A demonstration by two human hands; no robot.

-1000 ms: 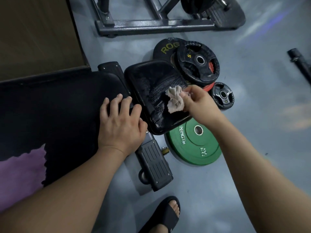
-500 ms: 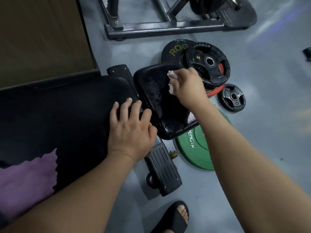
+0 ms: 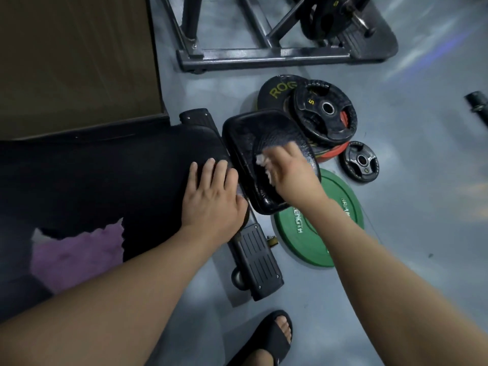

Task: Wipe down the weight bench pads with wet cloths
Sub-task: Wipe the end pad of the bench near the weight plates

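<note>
The small black seat pad (image 3: 253,133) of the weight bench lies in the middle of the view, streaked wet and shiny. My right hand (image 3: 293,173) grips a crumpled pale cloth (image 3: 261,161) and presses it on the pad's middle; the hand is blurred. The long black bench pad (image 3: 111,175) stretches to the left. My left hand (image 3: 214,199) rests flat on its near end, fingers straight, at the gap between the two pads.
Weight plates lie on the grey floor right of the seat pad: a green one (image 3: 319,220), black ones (image 3: 324,112) and a small black one (image 3: 359,161). A purple cloth (image 3: 76,254) lies on the long pad. The bench foot (image 3: 256,262), a rack base (image 3: 264,56) and my sandalled foot (image 3: 274,336) are nearby.
My right hand has swept the cloth from the pad's far edge back down to its middle, leaving fresh wet streaks. My left hand stays planted on the long pad.
</note>
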